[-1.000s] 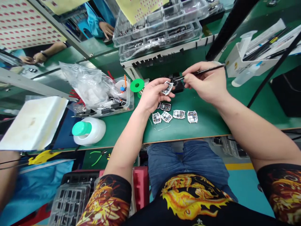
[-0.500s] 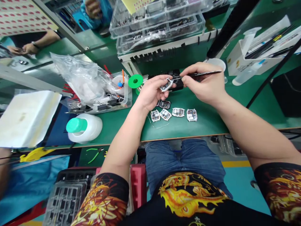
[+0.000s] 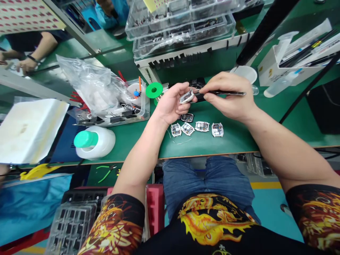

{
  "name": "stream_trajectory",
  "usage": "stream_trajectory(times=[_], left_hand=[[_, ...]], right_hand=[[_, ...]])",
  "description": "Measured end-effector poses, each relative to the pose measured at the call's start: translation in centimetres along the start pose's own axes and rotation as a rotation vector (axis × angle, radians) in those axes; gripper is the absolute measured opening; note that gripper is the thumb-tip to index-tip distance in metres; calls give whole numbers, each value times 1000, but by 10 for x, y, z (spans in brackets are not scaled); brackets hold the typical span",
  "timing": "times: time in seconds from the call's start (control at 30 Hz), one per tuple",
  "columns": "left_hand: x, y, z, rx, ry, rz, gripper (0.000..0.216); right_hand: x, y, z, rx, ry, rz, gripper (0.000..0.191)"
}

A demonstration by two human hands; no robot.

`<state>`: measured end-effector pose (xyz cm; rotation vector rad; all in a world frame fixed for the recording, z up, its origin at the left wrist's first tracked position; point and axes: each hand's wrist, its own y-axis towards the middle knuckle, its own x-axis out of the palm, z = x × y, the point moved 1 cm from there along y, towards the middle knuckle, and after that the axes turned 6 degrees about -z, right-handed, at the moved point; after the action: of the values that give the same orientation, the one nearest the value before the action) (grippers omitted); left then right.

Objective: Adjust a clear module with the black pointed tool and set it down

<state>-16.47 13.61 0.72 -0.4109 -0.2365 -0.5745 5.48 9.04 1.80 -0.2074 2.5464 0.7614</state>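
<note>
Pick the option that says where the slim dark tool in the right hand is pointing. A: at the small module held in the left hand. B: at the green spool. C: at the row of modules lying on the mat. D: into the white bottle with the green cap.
A: the right hand holds the slim dark tool level, its tip meeting the small module pinched in the raised left hand, above the row of modules on the mat.

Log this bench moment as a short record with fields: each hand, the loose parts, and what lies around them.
left hand: pinches a small watch-like module, raised above the mat
right hand: grips a thin dark tool, tip at the module
loose modules: a row on the green mat, below the hands
left of hands: green solder spool, clear tray, plastic bag, white bottle with green cap
behind: stacked clear parts boxes
</note>
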Motion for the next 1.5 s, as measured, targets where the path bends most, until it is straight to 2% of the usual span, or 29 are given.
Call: stream_trajectory(times=[0.17,0.4,0.7,0.9,1.1,1.37,1.5], left_hand=[[3,-1,0,-17,-93,-26,40],[6,-3,0,-13,-160,-52,28],[6,-4,1,-15,-67,8,28],[3,-1,-4,37,24,-5,30],[7,-4,-5,147,228,159,37],[11,-8,-4,135,250,101,36],[11,-7,-5,114,246,97,39]], right_hand=[[1,1,2,-55,-4,-17,10],[4,2,12,-193,23,45,11],[6,2,10,-171,40,84,12],[5,1,8,-103,37,114,16],[4,1,9,-59,41,96,15],[5,1,9,-27,64,52,8],[5,1,9,-6,74,34,12]])
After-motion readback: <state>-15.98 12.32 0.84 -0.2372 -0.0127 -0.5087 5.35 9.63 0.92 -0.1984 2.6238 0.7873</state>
